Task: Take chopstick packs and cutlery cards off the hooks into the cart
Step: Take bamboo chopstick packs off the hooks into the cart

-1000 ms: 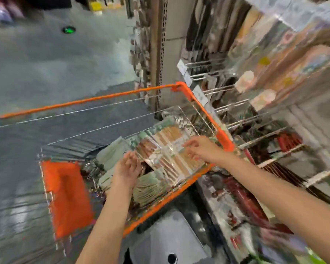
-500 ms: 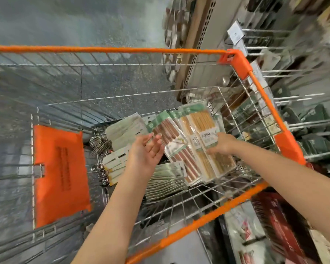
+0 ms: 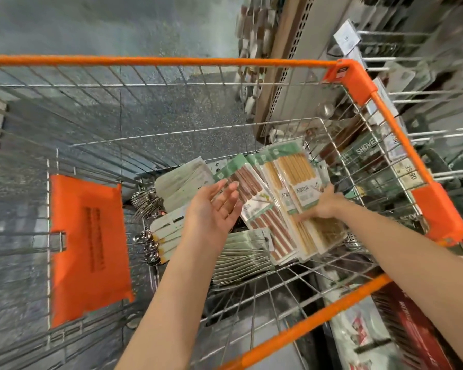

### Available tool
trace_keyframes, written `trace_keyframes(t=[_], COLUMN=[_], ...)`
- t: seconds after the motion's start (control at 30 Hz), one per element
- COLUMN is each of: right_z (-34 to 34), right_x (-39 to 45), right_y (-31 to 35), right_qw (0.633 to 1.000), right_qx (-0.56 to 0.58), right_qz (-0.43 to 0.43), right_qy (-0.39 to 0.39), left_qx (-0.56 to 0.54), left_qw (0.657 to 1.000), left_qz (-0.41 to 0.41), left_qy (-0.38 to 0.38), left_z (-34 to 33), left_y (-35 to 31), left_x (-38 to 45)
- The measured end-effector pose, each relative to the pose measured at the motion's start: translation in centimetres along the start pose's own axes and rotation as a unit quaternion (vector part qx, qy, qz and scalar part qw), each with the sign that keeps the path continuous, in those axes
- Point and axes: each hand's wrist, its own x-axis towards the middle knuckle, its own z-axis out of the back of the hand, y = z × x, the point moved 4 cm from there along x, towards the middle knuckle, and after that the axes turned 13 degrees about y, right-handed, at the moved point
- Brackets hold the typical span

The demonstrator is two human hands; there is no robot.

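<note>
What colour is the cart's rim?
Orange, seen clearly in the head view along the cart's rim, above silver wire sides.

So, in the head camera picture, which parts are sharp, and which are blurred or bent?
Head view: the chopstick packs and both hands, left hand and right hand, are fairly sharp; the shelf hooks at right are smeared; the wide lens bows the cart rim.
</note>
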Motion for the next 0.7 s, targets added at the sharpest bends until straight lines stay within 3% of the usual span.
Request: trace_keyframes(t=[0.23, 0.43, 0.6, 0.7], right_z=[0.5, 0.6, -0.8, -0.2], right_x=[0.8, -0.3, 2.1, 6.7], right_y=[-0.5, 0.2, -0.8, -2.6], right_qw=[0.991, 0.998, 0.996, 0.996], right_qx=[-0.13, 0.039, -0.031, -0.015], right_qz=[-0.01, 0.033, 0.016, 0.011], right_qy=[-0.01, -0.049, 0.087, 0.085], left_qx=[0.007, -0.013, -0.009, 0.007], left_qw=[1.0, 0.999, 0.999, 0.999], left_qz=[-0.002, -0.034, -0.032, -0.028], left_qy=[0.015, 0.017, 0.018, 0.028], left_z=[-0.3, 0.1, 0.0, -0.1], left_y=[0.0, -1.2, -1.1, -0.8], left_x=[-0.2, -0.5, -0.5, -0.2])
